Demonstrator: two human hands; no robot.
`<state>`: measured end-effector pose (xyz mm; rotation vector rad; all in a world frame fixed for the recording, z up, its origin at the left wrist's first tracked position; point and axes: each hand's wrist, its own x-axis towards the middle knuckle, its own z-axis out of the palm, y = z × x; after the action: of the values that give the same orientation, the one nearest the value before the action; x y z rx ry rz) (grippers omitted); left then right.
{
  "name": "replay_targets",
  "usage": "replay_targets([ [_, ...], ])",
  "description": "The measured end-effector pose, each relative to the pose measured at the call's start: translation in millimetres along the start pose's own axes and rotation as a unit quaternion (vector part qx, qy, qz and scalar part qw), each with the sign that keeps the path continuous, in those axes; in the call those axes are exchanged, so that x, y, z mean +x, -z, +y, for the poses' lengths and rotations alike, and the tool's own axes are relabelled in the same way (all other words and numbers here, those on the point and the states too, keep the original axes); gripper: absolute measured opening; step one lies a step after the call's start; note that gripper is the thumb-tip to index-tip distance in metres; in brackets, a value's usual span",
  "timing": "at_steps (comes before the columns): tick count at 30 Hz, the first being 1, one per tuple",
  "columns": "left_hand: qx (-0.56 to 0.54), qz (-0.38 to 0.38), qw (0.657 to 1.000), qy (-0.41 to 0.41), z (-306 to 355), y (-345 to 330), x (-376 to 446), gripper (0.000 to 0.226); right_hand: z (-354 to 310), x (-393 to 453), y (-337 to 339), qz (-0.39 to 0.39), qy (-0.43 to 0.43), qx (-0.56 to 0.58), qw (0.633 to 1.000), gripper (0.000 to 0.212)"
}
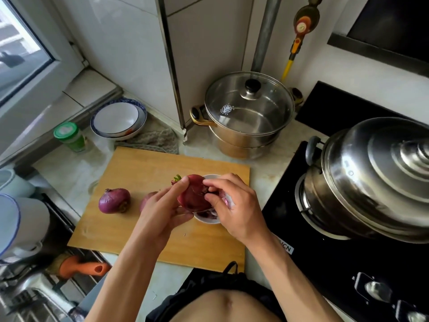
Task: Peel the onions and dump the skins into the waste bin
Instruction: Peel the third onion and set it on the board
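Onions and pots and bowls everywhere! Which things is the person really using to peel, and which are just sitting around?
Being used:
held onion, gripped by the left hand
right hand, pinching its skin
small bowl under the hands, with skins in it
two waiting onions
cutting board

Just sitting around:
glass-lidded pot
steel pot on the stove
stacked bowls
green-capped jar
cloth

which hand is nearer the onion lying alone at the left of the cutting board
Left. The left hand grips the onion being peeled a short way right of that lone onion; the right hand picks at the skin farther right.
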<state>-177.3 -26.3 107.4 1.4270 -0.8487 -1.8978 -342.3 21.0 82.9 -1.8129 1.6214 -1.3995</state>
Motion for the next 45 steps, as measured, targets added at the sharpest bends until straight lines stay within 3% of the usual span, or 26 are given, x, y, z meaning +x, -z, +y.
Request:
replay_targets([
  [5, 0.007, -0.004, 1.000, 0.001, 3.9, -1.6, 2.0, 0.059, -0.5, 3.2, 2.8, -0.005, -0.003, 0.008, 1.000, 0.036],
  [26, 0.022, 0.003, 1.000, 0.015, 5.4, -4.3, 3.7, 0.057, 4.0, 2.4, 3.9, -0.028, -0.019, 0.014, 0.999, 0.026],
  [32, 0.025, 0.003, 1.000, 0.009, 8.0, -3.5, 5.7, 0.061, 4.0, 4.2, 4.1, -0.021, -0.023, 0.015, 0.999, 0.036],
  [45, 0.032, 0.008, 0.999, 0.008, 8.2, -2.6, 5.2, 0.060, 5.2, 5.0, 3.0, -0.027, -0.019, 0.012, 0.999, 0.025],
])
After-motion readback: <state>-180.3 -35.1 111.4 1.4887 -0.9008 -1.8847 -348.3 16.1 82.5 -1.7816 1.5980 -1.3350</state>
